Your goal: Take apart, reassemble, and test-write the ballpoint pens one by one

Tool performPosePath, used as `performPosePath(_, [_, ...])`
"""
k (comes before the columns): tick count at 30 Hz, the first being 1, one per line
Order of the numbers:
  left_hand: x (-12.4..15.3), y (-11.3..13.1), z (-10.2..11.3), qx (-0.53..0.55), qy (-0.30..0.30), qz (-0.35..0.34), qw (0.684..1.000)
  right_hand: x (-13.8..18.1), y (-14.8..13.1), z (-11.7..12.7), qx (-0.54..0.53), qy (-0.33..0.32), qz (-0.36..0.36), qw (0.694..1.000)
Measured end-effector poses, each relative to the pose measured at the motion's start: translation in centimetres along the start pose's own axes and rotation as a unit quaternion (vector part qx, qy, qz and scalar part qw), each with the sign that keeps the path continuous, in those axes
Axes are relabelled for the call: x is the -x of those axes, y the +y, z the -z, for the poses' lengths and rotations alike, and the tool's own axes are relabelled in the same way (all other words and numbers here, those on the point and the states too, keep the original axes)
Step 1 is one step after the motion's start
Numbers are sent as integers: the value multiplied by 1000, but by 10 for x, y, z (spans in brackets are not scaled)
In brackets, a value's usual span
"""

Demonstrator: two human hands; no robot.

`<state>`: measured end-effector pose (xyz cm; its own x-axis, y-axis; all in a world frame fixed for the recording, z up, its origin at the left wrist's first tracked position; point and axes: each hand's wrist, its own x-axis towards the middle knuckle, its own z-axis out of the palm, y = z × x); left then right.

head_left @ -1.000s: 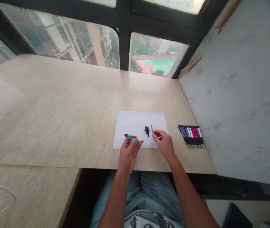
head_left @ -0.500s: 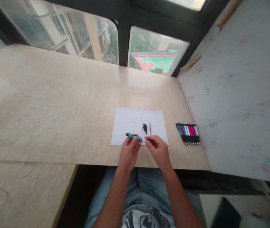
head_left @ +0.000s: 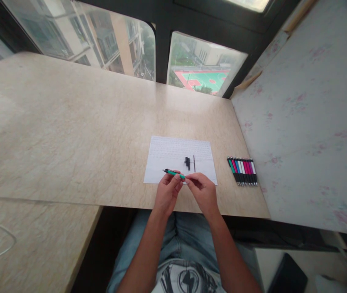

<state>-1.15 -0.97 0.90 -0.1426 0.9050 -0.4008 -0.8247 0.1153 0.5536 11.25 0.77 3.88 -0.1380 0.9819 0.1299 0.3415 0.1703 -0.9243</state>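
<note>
My left hand [head_left: 168, 192] is closed around a green pen barrel [head_left: 175, 174] with a black clip end pointing left. At the barrel's right end, the thumb and fingertips of my right hand [head_left: 202, 190] are pinched together; whatever they hold there is too small to make out. Beneath both hands lies a sheet of paper [head_left: 161, 156] with lines of writing. On it, just beyond my right hand, are small black pen parts [head_left: 187, 163] and a thin dark refill [head_left: 194, 163] lying lengthwise.
A row of several pens [head_left: 243, 171] in green, blue, white, pink and purple lies right of the paper, near the wall [head_left: 308, 134]. The stone-like desktop [head_left: 78, 134] runs to the window. A white cable [head_left: 11, 236] rests on the lower-left surface.
My right fingertips have come up to the end of the green barrel, where a small gap showed before. The whole view has shifted slightly.
</note>
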Motion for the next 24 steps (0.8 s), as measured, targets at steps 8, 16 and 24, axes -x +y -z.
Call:
performPosePath(8, [1,4,-1,19,-3,5,1000,0,-17,4,53,-28,38,997])
performPosePath(16, [0,3,3,28,-6,21,999,1,-20,6,59,-29,44,997])
performPosePath(24, [2,4,1,42,-24,42,998,2,-15,6,26,-8,15,1000])
